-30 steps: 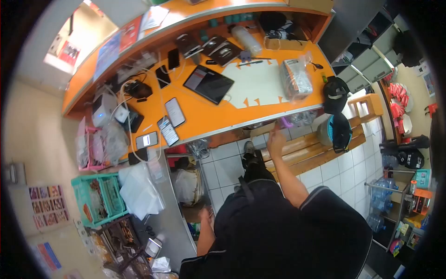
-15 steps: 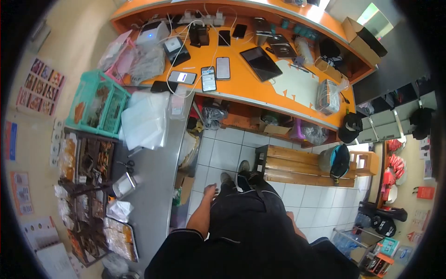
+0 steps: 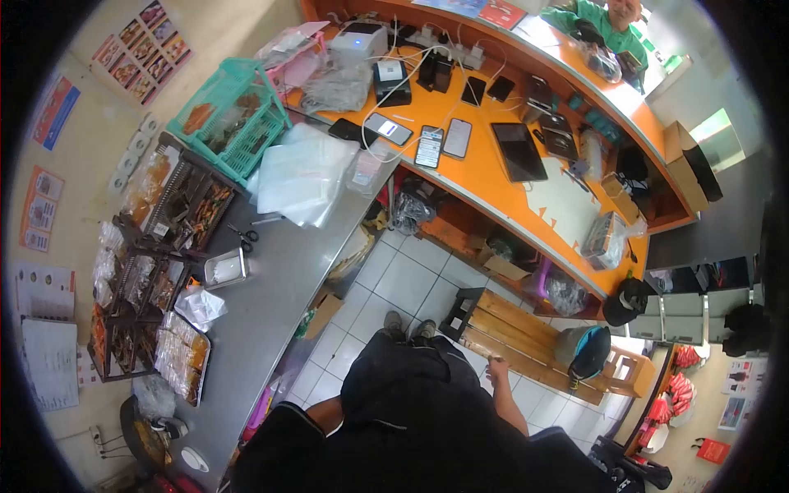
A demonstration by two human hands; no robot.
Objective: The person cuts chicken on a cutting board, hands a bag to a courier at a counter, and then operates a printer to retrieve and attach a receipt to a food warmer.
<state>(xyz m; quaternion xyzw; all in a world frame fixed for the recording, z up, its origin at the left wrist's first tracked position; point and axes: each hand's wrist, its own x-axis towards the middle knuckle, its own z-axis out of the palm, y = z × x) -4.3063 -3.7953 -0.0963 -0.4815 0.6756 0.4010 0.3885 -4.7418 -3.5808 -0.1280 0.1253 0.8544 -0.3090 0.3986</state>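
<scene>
My right hand (image 3: 497, 371) hangs beside the wooden bench (image 3: 516, 333), its fingers loosely bent and a little apart, with nothing in them. The bench shows just past it, and a bucket (image 3: 582, 353) stands on the bench's right part. Of my left arm only the forearm (image 3: 326, 413) shows at the metal table's edge; the hand itself is hidden behind my dark clothing. My shoes (image 3: 424, 329) are on the white tiles (image 3: 393, 275).
Phones and a tablet (image 3: 519, 152) lie on the orange desk (image 3: 477, 177). The metal table (image 3: 275, 287) at left bears plastic sheets (image 3: 304, 177), scissors (image 3: 244, 237), a green crate (image 3: 226, 123) and packed food (image 3: 181, 357). A person in green (image 3: 608, 33) is behind the counter.
The view has turned, and the person in green has come into sight. My right hand now shows by the bench. My left hand, visible before with fingers apart, has gone out of sight.
</scene>
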